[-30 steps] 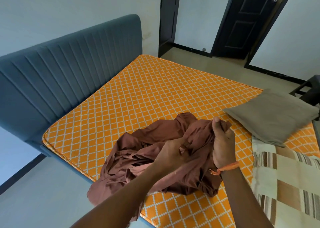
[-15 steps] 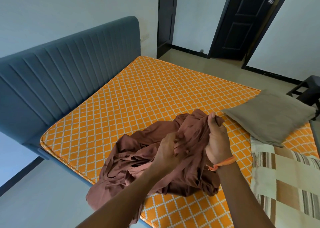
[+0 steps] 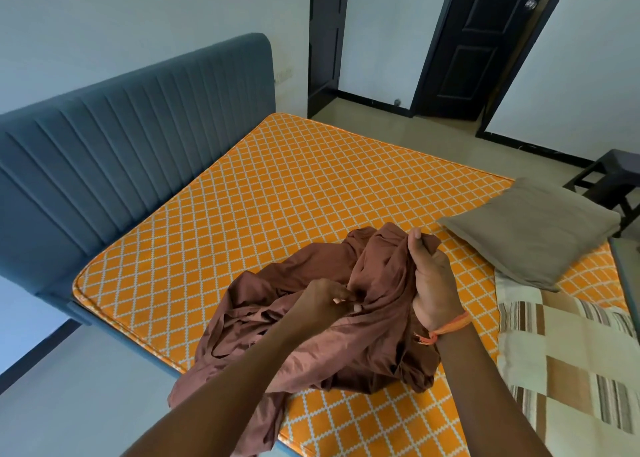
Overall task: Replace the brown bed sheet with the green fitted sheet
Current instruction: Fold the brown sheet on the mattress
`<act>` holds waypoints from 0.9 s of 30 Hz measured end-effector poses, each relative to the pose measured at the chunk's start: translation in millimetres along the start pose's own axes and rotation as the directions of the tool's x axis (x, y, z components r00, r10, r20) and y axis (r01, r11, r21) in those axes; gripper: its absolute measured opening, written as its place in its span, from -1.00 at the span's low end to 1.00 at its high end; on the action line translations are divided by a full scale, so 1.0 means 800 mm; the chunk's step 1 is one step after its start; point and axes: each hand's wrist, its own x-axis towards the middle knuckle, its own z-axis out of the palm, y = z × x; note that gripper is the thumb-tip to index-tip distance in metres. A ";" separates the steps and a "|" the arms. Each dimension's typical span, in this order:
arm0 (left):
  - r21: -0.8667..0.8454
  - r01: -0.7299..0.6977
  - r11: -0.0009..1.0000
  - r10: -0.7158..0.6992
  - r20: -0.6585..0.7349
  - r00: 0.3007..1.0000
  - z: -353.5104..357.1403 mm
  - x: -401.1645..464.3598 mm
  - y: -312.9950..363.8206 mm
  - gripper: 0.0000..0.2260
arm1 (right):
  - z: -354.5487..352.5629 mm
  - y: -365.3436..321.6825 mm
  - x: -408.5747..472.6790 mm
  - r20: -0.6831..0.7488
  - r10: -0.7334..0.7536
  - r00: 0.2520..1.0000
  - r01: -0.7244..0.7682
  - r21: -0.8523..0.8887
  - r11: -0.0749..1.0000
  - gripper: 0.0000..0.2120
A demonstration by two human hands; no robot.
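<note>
Sheet (image 3: 311, 338), brown and bunched, lies on the mattress (image 3: 277, 193) edge; your right hand (image 3: 431, 283) fists an upper fold, your left hand (image 3: 323, 300) pinches the middle; it looks light, limp and likely slippery, so gather bunched folds, not single layers.

Brown sheet (image 3: 311, 321) lies bunched on bare mattress (image 3: 294, 196).

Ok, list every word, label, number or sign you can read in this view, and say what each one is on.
None can be read.
The brown sheet, gripped by both hands, shows no tag or print.
The orange mattress has only a white diamond pattern.
The wall plate beside the headboard is too small to read.
</note>
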 end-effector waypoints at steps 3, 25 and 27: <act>-0.046 0.028 0.999 -0.024 0.071 0.997 -0.025 0.005 0.002 -0.94 | -0.008 -0.001 0.002 0.004 -0.001 1.000 0.001 -0.040 0.999 -0.58; -0.013 -0.241 0.971 0.231 -0.238 0.943 -0.032 0.038 0.059 -0.57 | -0.001 0.002 -0.005 0.216 0.089 0.972 -0.086 -0.021 0.996 -0.46; -0.016 -0.272 0.962 0.263 -0.202 0.943 -0.033 0.039 0.058 -0.67 | -0.006 0.000 -0.006 0.211 0.094 0.973 -0.088 -0.035 0.995 -0.43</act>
